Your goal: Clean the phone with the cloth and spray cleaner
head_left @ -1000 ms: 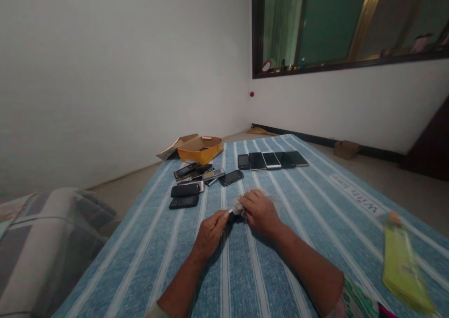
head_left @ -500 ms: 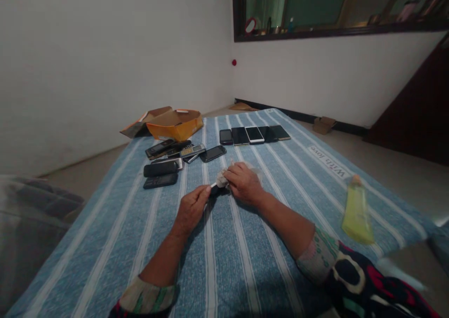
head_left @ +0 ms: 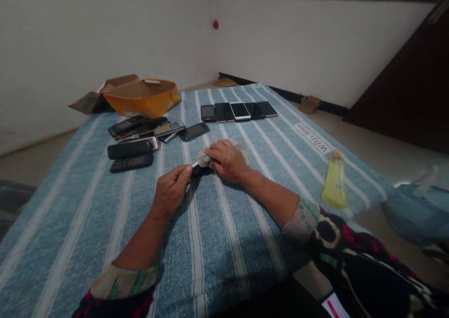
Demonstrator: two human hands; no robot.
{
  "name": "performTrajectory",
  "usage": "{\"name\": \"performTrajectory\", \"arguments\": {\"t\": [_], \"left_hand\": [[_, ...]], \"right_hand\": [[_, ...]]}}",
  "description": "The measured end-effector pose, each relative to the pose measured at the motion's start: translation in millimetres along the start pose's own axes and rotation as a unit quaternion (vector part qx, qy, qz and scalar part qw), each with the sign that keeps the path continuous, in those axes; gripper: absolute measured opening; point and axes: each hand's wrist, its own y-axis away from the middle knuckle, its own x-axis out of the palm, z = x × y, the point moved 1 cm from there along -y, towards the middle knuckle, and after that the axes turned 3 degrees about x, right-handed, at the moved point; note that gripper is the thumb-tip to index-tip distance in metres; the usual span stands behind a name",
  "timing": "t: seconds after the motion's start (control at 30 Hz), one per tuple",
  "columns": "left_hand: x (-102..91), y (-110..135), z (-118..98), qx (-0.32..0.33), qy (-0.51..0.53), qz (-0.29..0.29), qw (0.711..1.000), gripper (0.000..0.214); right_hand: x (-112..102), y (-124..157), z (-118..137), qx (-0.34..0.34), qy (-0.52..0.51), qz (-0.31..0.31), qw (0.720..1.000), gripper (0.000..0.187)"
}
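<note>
My left hand (head_left: 170,191) pinches a thin white stick (head_left: 195,164), whose tip goes into a crumpled white tissue (head_left: 205,158). My right hand (head_left: 226,161) presses that tissue around a small dark object (head_left: 198,170), mostly hidden, so I cannot tell what it is. Both hands rest on a blue striped cover (head_left: 70,224). Nearest them, a black smartphone (head_left: 194,131) lies just beyond the tissue. Above it, several smartphones (head_left: 238,112) form a row. Several keypad phones (head_left: 140,138) are heaped to the left.
An open orange cardboard box (head_left: 142,98) stands beyond the cover's far left corner. A yellow-green plastic bottle (head_left: 335,182) lies on the cover to the right. A blue bag (head_left: 416,215) sits on the floor at the right, by a dark wooden panel (head_left: 396,75).
The whole view has tilted down and shifted, so the room slides up and left in the frame. Both hands keep the same hold on the stick and tissue.
</note>
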Motion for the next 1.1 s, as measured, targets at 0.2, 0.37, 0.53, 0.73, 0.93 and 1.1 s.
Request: {"name": "performTrajectory", "arguments": {"t": [0.2, 0.37, 0.53, 0.73, 0.93, 1.1], "left_hand": [[1.4, 1.2, -2.2, 0.007, -0.012, -0.008, 1.000, 0.032], [2.8, 2.0, -6.5, 0.026, -0.025, 0.007, 0.999, 0.034], [2.3, 0.9, -1.7, 0.031, -0.037, -0.014, 0.999, 0.032], [3.9, 1.6, 5.4, 0.034, -0.035, -0.042, 0.998, 0.027], [5.0, 3.1, 8.9, 0.046, -0.027, -0.057, 0.997, 0.024], [6.2, 5.2, 13.6, 0.041, -0.039, -0.078, 0.995, 0.024]], "right_hand": [[-2.3, 2.7, 0.2, 0.009, 0.008, 0.026, 1.000, 0.028], [-9.8, 7.8, -1.6, -0.001, 0.013, 0.057, 0.998, 0.031], [-11.1, 0.7, 0.9, -0.007, 0.026, 0.083, 0.996, 0.030], [-7.0, -5.5, 6.8, -0.044, 0.027, 0.089, 0.995, 0.026], [-5.1, -4.6, 15.4, -0.054, 0.034, 0.086, 0.994, 0.026], [-2.3, -3.3, 9.8, -0.077, 0.034, 0.076, 0.994, 0.031]]}}
